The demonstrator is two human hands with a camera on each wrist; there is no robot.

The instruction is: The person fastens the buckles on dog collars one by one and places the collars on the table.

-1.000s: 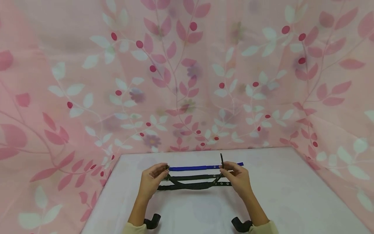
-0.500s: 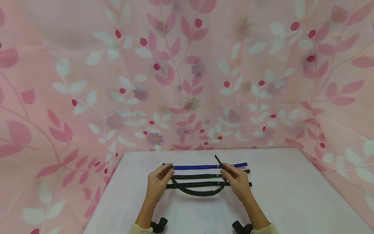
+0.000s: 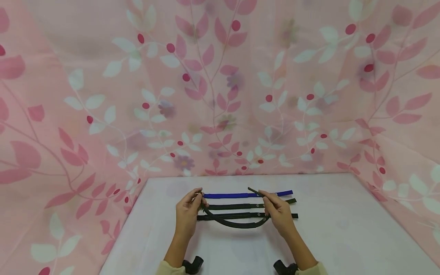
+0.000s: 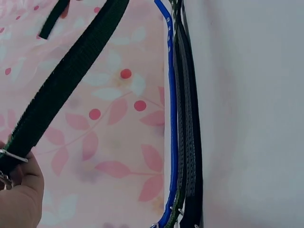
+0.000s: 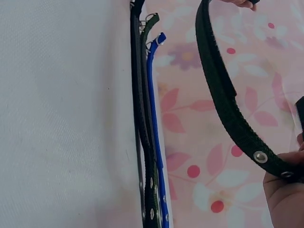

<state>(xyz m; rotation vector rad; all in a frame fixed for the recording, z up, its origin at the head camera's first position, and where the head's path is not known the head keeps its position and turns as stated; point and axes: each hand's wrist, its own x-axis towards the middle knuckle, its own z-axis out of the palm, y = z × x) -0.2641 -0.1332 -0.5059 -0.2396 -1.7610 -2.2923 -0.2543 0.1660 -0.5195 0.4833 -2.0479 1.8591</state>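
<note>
A dark green collar [image 3: 240, 225], with metal eyelets near one end, hangs in a sagging curve between both hands above the table. My left hand [image 3: 186, 214] pinches its buckle end; in the left wrist view a metal buckle [image 4: 5, 179] and a loop [image 4: 15, 156] show at the fingers. My right hand [image 3: 280, 214] pinches the eyelet end between thumb and fingers, and the free tip points up to the left. Behind the held collar, a blue collar [image 3: 230, 196], a dark green collar [image 3: 235, 206] and a black collar [image 3: 237, 215] lie side by side.
The white table [image 3: 337, 229] runs back to a pink leaf-patterned cloth [image 3: 220, 95], which also rises at both sides. Black curved pieces [image 3: 194, 264] sit by the wrists near the pale sleeves [image 3: 311, 268].
The held collar sags lower toward me. Its free tip at my right hand has swung from upright to slanting left. My left fingers have shifted at the buckle end, and the head view has moved slightly.
</note>
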